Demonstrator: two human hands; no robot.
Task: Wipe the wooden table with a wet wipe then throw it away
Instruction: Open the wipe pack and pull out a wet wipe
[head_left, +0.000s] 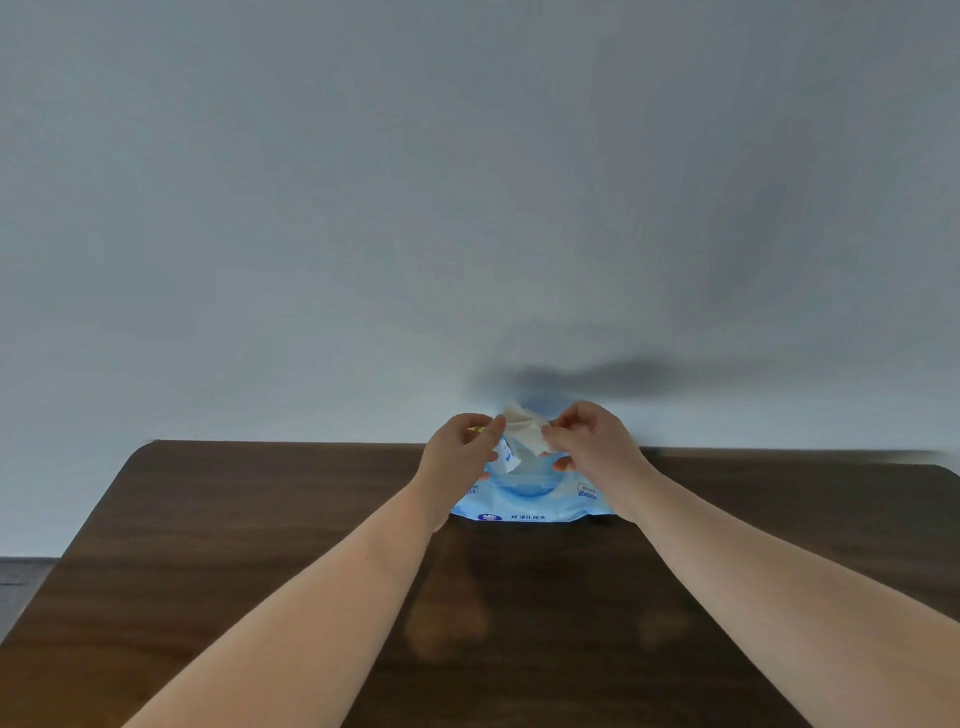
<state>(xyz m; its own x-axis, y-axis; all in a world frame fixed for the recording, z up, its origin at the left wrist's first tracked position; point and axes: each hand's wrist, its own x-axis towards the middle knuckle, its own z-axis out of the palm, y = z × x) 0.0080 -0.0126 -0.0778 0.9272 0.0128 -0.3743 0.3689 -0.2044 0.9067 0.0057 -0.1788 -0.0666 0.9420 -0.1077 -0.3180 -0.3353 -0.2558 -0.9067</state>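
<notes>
A light blue pack of wet wipes (524, 501) lies on the dark wooden table (218, 545) near its far edge. My left hand (460, 452) holds up the pack's flap, which stands lifted at the opening. My right hand (592, 441) pinches a white wet wipe (524, 431) that rises out of the pack between both hands. Part of the pack is hidden behind my hands and wrists.
A plain pale wall (467, 182) stands right behind the table's far edge. The table's rounded left corner (150, 447) is in view, with dark floor (21, 582) beyond it at the lower left. My forearms stretch across the tabletop.
</notes>
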